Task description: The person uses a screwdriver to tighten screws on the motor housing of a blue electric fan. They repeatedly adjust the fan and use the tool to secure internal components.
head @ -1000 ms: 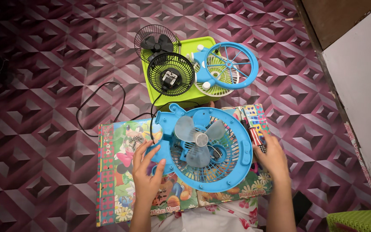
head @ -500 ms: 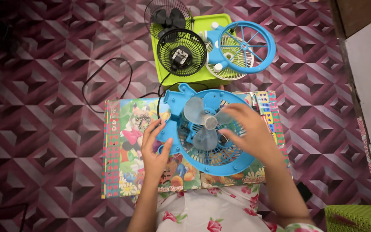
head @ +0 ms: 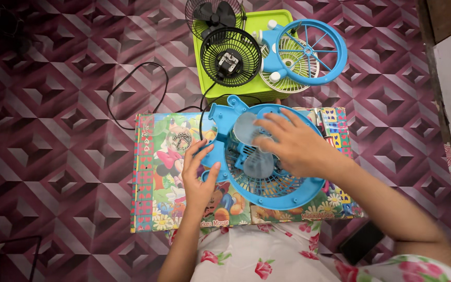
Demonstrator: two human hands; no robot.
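The patterned floor (head: 69, 130) is the largest thing, and on it lies a cartoon board (head: 157, 172). On the board's right half rests the blue fan (head: 267, 156), face up, its front guard off so the pale blades (head: 251, 151) are bare. Beyond the board's far edge stands a green stool (head: 267, 23) bearing a black fan (head: 230, 55), a second dark fan (head: 212, 13) and a blue guard ring (head: 314, 49). A black cord (head: 131, 83) loops left of the stool. The right hand (head: 293, 146) lies spread over the blades, fingers touching them; whether it grips one I cannot tell. The left hand (head: 199, 175) clasps the fan's left rim. Judging by this, the fan is opened, with blade work under way and reassembly left.
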